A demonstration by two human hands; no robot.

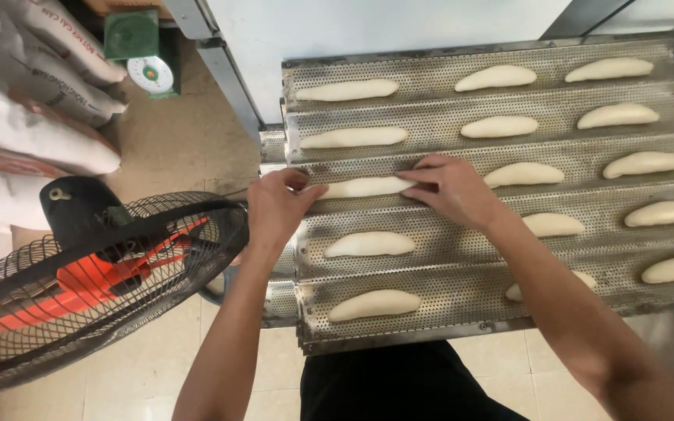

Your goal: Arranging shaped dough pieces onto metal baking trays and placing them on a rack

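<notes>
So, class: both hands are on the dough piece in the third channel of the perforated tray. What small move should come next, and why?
Probably lift both hands off. The left hand and right hand bracket the dough piece, which already lies straight in its channel of the tray, in line with the pieces above and below it. Nothing about it seems to need more shaping.

We note pale cream dough pieces [366,187] on a silver-grey perforated tray [462,269] dotted with small holes. The fan [95,273] shows orange blades behind a black grille. The scale [150,74] appears green.
</notes>
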